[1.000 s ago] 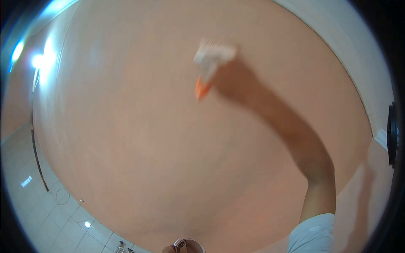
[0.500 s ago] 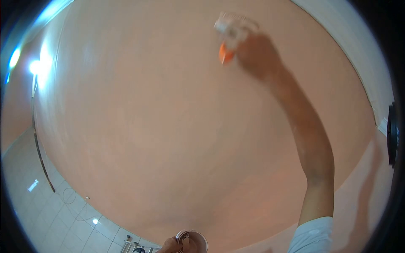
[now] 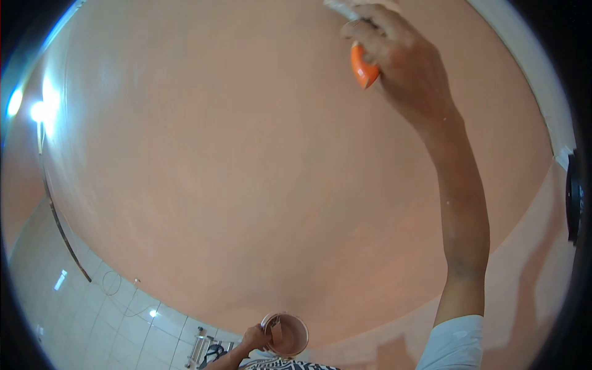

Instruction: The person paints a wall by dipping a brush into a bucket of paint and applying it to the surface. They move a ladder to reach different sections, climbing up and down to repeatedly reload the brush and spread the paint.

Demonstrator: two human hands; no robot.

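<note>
Left hand: at 6 o'clock, fingers curled on the rim of a small round metal pot; contents unclear.
Right hand: at 1 o'clock, clenched around a brush's orange handle; bristles cut off.
Wall: smooth, peach-painted.

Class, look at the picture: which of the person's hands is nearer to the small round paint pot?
Left. The left hand holds the paint pot low in view; the right hand is raised far above it, gripping an orange-handled brush.

A room indoors under decoration: a peach painted wall fills the view, with a pale tiled floor below it.
</note>
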